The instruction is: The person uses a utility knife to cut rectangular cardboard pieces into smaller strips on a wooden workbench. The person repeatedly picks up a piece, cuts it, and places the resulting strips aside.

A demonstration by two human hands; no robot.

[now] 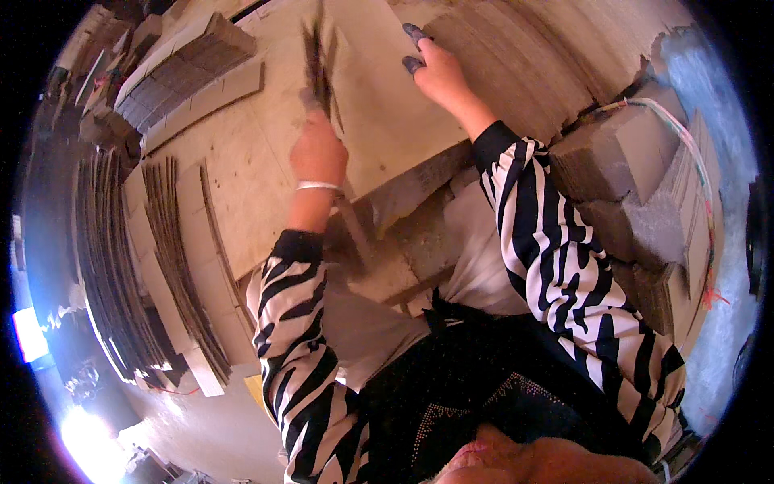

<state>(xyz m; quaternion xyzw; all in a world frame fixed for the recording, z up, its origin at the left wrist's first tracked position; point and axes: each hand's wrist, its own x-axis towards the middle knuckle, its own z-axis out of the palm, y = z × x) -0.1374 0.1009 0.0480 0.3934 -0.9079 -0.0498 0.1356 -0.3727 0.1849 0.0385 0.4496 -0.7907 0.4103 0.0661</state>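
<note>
Worktop: one, pale wooden board (242, 177), broad, spotted, in front of a person in black-and-white striped sleeves (556, 234).

Brown layered material (524, 64): one spread, beside the board's right edge.

Blue sheeting (701, 89): one length, along the far right.

Cardboard sheets (105, 258): many, thin, packed in upright rows left of the board.

Cardboard stack (592, 165): one, at the person's right, more pieces below.

Cardboard block (189, 68): one, at the board's upper left; from here I cannot tell whether it is a filled box or merely pieces bundled together. A flat strip (205, 105) lies along its near side.

Cord (689, 145): pale, partly red and green, looped over the right-hand pile.

Left hand (318, 153): over the board, fingers clenched about the near end of a dark slender item.

Right hand (442, 77): above the board's right side, grip released, thumb and finger apart with nothing between.

Dark slender item (318, 56): one, above the board, pointing away from the person; too blurred to identify.

Finger covers (415, 34): dark, on two right-hand digits.

Wristband (319, 185): one, white, left wrist.
</note>
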